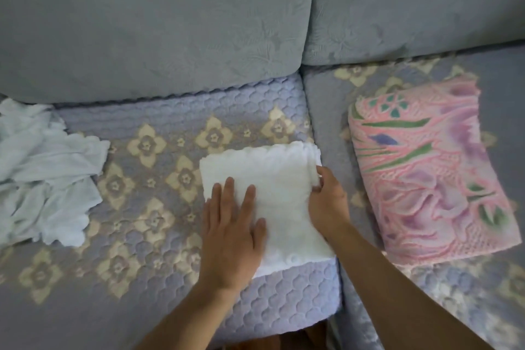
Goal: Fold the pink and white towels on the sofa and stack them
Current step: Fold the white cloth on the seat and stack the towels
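At the far left of the sofa (159, 307) seat lies a crumpled pale blue cloth (45, 176), loose and unfolded, well apart from the work.

Near the middle, the white towel (281, 187) sits folded into a thick rectangle at the right end of the left seat cushion, its near edge close to the cushion's front. The left hand (231, 239) lies flat on the towel's left part, fingers straight and spread, pressing it down. The right hand (326, 199) is at the towel's right edge, fingers curled in and pinching the stacked layers there.

To the right, on the next cushion, the pink towel (429, 176) lies already folded, with a green and purple flower pattern, set apart from the white one across the gap between cushions.

What seems left is lifting the white towel onto the pink one. The risk is in that lift: the right hand grips only one edge, so the layers may slide and fall open if the left hand comes off before it has a hold underneath. The towel also sits close to the front edge and the gap, where a careless drag could snag or tip it off.
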Action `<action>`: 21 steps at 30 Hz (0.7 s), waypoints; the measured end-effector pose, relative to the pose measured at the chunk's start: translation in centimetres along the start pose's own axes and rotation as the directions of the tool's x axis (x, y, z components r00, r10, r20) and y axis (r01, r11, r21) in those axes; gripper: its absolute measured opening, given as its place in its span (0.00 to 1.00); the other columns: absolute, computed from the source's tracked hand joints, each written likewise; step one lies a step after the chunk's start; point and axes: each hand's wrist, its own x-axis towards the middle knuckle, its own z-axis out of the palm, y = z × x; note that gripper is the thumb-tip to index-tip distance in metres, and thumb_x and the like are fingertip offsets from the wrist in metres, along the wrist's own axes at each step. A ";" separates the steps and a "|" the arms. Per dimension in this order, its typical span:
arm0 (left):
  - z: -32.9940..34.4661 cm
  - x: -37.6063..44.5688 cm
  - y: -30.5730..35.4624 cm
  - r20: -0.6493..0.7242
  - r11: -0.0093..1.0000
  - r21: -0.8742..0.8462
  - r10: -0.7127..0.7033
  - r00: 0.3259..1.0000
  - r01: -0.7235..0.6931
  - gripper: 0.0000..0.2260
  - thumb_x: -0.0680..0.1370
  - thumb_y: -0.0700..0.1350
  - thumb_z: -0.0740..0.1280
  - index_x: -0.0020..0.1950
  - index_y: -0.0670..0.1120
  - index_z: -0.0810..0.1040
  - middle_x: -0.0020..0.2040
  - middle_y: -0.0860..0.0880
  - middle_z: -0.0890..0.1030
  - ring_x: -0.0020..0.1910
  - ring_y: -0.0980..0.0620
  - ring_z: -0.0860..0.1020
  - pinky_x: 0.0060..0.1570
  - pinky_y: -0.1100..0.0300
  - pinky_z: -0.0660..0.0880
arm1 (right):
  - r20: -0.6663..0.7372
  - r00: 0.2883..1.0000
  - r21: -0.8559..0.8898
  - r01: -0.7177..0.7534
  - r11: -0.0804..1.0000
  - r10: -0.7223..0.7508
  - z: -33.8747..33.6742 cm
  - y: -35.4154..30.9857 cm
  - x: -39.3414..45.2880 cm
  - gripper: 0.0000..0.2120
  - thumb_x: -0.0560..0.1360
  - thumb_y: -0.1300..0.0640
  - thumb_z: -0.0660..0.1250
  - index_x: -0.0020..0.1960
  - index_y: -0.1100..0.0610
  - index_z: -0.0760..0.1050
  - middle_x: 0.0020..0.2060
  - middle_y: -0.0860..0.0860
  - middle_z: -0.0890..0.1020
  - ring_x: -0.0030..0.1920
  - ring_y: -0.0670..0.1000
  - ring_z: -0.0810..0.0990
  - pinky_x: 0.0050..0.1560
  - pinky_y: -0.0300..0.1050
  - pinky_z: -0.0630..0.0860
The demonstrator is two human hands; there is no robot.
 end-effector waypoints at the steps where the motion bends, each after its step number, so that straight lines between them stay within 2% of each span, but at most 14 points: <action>1: 0.7 0.0 0.0 0.046 0.998 0.055 0.010 0.999 -0.013 0.27 0.83 0.59 0.53 0.81 0.51 0.61 0.82 0.40 0.53 0.81 0.37 0.49 0.77 0.38 0.54 | 0.022 0.999 0.027 -0.025 0.999 0.024 0.1 0.2 0.4 0.21 0.77 0.66 0.58 0.66 0.51 0.75 0.54 0.53 0.82 0.56 0.56 0.79 0.50 0.41 0.69; 3: 1.9 0.2 0.9 0.085 0.995 0.100 0.020 0.996 -0.028 0.27 0.83 0.61 0.52 0.81 0.54 0.59 0.82 0.42 0.51 0.81 0.37 0.46 0.77 0.37 0.51 | 0.114 0.989 0.106 -0.102 0.989 0.090 0.0 0.3 0.8 0.15 0.80 0.54 0.60 0.64 0.50 0.76 0.55 0.51 0.81 0.58 0.56 0.79 0.56 0.46 0.73; 5: 2.5 0.7 2.2 0.092 0.994 0.107 0.002 0.996 -0.012 0.27 0.83 0.62 0.50 0.81 0.54 0.57 0.82 0.42 0.50 0.81 0.38 0.44 0.77 0.36 0.50 | 0.208 0.975 0.085 -0.102 0.991 0.082 -0.3 -0.3 0.4 0.22 0.78 0.41 0.62 0.69 0.49 0.71 0.60 0.46 0.78 0.62 0.53 0.77 0.64 0.49 0.72; 7: 2.3 1.1 3.0 0.096 0.993 0.120 -0.023 0.995 0.011 0.28 0.83 0.63 0.46 0.82 0.55 0.55 0.82 0.42 0.49 0.81 0.39 0.42 0.77 0.36 0.50 | 0.227 0.973 -0.019 -0.031 0.999 0.034 -0.5 -0.4 -0.1 0.26 0.79 0.45 0.64 0.75 0.49 0.63 0.61 0.46 0.74 0.64 0.52 0.74 0.63 0.46 0.70; 10: 1.5 1.2 2.4 0.067 0.993 0.119 0.018 0.998 -0.026 0.28 0.83 0.63 0.45 0.82 0.54 0.56 0.82 0.43 0.49 0.81 0.40 0.44 0.77 0.38 0.51 | 0.114 0.993 -0.099 0.055 0.994 -0.043 -1.1 0.1 0.0 0.24 0.81 0.55 0.62 0.76 0.52 0.62 0.67 0.55 0.75 0.66 0.58 0.74 0.62 0.48 0.69; 13: 1.9 1.3 1.1 0.068 0.982 0.150 0.103 0.992 -0.112 0.28 0.83 0.62 0.49 0.81 0.52 0.60 0.82 0.43 0.53 0.81 0.41 0.48 0.76 0.37 0.53 | 0.113 0.993 -0.282 0.049 0.958 -0.018 -0.5 1.6 2.4 0.23 0.82 0.56 0.58 0.76 0.56 0.61 0.68 0.59 0.73 0.67 0.63 0.72 0.64 0.54 0.68; 15: 3.0 1.7 0.8 0.108 0.973 0.196 0.104 0.989 -0.124 0.29 0.82 0.62 0.52 0.81 0.51 0.61 0.82 0.42 0.53 0.81 0.41 0.48 0.75 0.35 0.54 | 0.069 0.998 -0.484 0.034 0.874 0.000 0.3 2.3 3.0 0.25 0.82 0.54 0.57 0.76 0.59 0.59 0.69 0.61 0.70 0.67 0.64 0.69 0.67 0.59 0.67; 17: 4.0 2.3 1.2 0.118 0.967 0.233 0.072 0.990 -0.099 0.30 0.81 0.62 0.53 0.81 0.51 0.60 0.82 0.41 0.52 0.81 0.39 0.47 0.75 0.34 0.53 | -0.102 0.976 -0.579 0.100 0.809 -0.193 1.6 1.7 1.7 0.29 0.79 0.56 0.56 0.78 0.61 0.57 0.71 0.62 0.68 0.70 0.64 0.66 0.72 0.61 0.63; 18: 4.3 2.5 1.6 0.116 0.966 0.242 0.060 0.991 -0.087 0.31 0.81 0.63 0.52 0.81 0.50 0.58 0.82 0.40 0.52 0.81 0.38 0.47 0.75 0.34 0.52 | -0.133 0.933 -0.556 0.209 0.804 -0.335 2.3 0.6 0.5 0.30 0.78 0.57 0.55 0.79 0.61 0.55 0.74 0.62 0.64 0.74 0.65 0.62 0.76 0.60 0.58; 20: 4.5 2.5 2.1 0.108 0.966 0.244 0.062 0.992 -0.087 0.35 0.80 0.65 0.47 0.82 0.47 0.52 0.81 0.38 0.53 0.80 0.36 0.48 0.74 0.32 0.51 | -0.010 0.820 -0.519 0.484 0.704 -0.572 4.2 -1.4 -1.5 0.30 0.81 0.53 0.53 0.81 0.56 0.51 0.79 0.59 0.54 0.80 0.62 0.49 0.79 0.59 0.48; 21: 4.7 2.5 2.1 0.090 0.967 0.241 0.063 0.994 -0.083 0.36 0.80 0.65 0.45 0.82 0.46 0.50 0.81 0.37 0.55 0.80 0.35 0.49 0.74 0.31 0.51 | 0.081 0.777 -0.533 0.563 0.632 -0.624 5.2 -1.5 -1.3 0.29 0.83 0.50 0.52 0.81 0.53 0.49 0.80 0.56 0.50 0.80 0.60 0.44 0.80 0.58 0.45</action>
